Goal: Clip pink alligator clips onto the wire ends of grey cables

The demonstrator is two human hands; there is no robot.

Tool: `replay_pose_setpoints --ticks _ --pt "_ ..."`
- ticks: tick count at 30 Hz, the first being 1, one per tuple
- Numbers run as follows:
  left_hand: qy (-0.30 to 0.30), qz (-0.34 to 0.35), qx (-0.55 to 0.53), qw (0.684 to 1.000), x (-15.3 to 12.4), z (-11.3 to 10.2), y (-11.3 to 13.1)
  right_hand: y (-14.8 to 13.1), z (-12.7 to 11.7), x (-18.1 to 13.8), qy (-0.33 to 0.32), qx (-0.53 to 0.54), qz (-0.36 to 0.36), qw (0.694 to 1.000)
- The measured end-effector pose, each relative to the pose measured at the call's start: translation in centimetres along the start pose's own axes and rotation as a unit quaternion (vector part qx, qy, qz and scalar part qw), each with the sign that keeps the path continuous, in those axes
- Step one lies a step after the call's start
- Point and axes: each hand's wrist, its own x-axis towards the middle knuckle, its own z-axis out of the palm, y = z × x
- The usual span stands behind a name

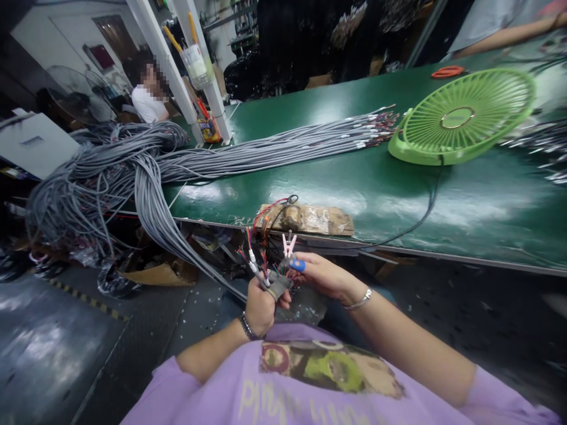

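Left hand [260, 307]: fingers wrapped tight around the end of a gray cable [186, 251], with small colored wires [252, 254] poking up.
Right hand [321, 274]: fingertips pinched together at the wires; a blue cap [297, 265] sits on one finger.
Pink clip [289, 243]: at 12 o'clock from the hands, maybe held too; hard to tell.
Doing it well: hold the cable still and pick one wire at a time.
Table [363, 195]: green, with a fan [465, 118] at 2 o'clock.

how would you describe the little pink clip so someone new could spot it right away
Start at the long green table and find the brown taped block on its near edge. Just below it, above the right hand, the pink clip sticks up. It is the only pale pink, two-pronged thing there; the nearby wires in the left hand are thin and mixed-coloured.
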Motion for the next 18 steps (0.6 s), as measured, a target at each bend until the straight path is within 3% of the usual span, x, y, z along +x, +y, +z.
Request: replay_pose_setpoints --ticks 4,10,15,18 --pt "-0.004 0.007 -0.004 1.000 -0.1 0.0 0.6 0.1 -0.1 0.2 -0.012 0.013 -0.015 1.000" --pt "-0.012 0.011 -0.032 0.999 0.4 0.3 1.7 0.1 -0.5 1.1 -0.056 0.124 -0.039 0.990" --pt "-0.008 0.003 -0.035 0.999 1.1 0.8 1.8 0.0 -0.1 2.7 -0.002 0.130 -0.063 0.990" --pt "-0.008 -0.002 -0.032 0.999 1.2 1.0 1.7 0.4 0.2 3.2 -0.004 0.124 -0.083 0.989"
